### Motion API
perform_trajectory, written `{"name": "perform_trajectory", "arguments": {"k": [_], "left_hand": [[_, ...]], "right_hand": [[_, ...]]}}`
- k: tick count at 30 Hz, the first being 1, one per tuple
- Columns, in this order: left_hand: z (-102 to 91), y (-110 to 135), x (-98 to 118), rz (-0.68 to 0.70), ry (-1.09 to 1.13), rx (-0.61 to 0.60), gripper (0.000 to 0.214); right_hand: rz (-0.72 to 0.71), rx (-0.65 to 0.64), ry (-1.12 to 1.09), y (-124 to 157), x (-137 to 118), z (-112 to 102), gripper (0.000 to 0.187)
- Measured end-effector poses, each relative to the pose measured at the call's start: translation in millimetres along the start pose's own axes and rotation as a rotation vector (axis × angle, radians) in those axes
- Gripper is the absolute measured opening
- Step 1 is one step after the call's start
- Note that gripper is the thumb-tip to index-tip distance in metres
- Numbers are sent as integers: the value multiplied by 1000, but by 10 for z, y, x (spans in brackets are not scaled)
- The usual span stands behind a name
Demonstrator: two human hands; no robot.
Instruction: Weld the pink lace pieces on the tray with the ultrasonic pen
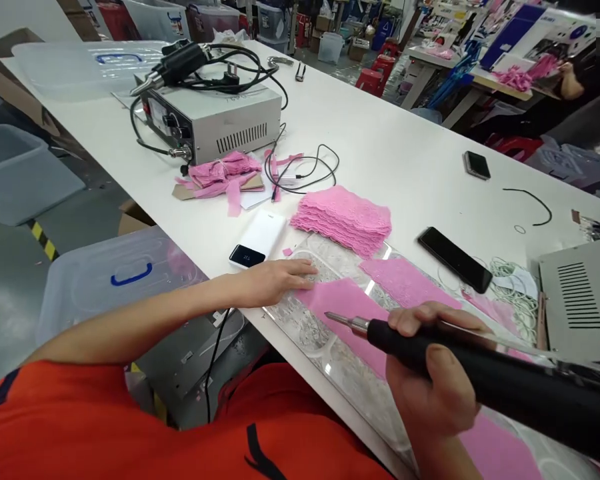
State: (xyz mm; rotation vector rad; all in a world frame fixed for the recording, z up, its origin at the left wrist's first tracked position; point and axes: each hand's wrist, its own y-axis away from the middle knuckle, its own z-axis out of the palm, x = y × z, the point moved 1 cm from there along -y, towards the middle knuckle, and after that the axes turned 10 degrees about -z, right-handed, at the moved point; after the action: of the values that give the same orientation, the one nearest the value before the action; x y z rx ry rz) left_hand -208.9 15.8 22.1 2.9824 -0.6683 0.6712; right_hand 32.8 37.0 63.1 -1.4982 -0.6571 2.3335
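My right hand (433, 373) is wrapped round a thick black hand tool (480, 373) whose metal tip (343, 321) points left, just above a flat piece of pink lace (347, 303). That piece lies on a clear plastic plate (305, 320) at the table's near edge. My left hand (275, 279) rests flat, fingers stretched out, on the left end of the pink lace and plate. A second pink piece (405, 280) lies further right on the plate. A stack of pink lace pieces (343, 219) sits just behind.
A grey control box (220, 117) with a second black tool (173, 67) and cables stands at the back left. Also on the white table (405, 133): a white power bank (259, 239), a bundle of pink strips (220, 175), two phones (455, 259) (477, 165) and another grey box (583, 300). Plastic bins (120, 277) stand on the floor.
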Motion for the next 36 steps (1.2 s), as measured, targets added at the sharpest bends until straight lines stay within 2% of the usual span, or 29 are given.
{"name": "perform_trajectory", "arguments": {"k": [4,8,16,23,36], "left_hand": [[7,-67,34,26,-82,-100,62],[-10,-164,53,37,-173,-161,59],[-52,-270,68,77,-213,-194,52],[-14,-370,69,77,-302,-173,53],[-1,-571,123,68,-390,-164,49]], "right_hand": [[-12,-73,10,-11,94,120,21],[-38,-45,50,-30,77,56,22],[-103,20,106,-114,1,-132,23],[-104,19,150,-89,16,-223,21],[-105,1,141,-112,36,-241,22]]}}
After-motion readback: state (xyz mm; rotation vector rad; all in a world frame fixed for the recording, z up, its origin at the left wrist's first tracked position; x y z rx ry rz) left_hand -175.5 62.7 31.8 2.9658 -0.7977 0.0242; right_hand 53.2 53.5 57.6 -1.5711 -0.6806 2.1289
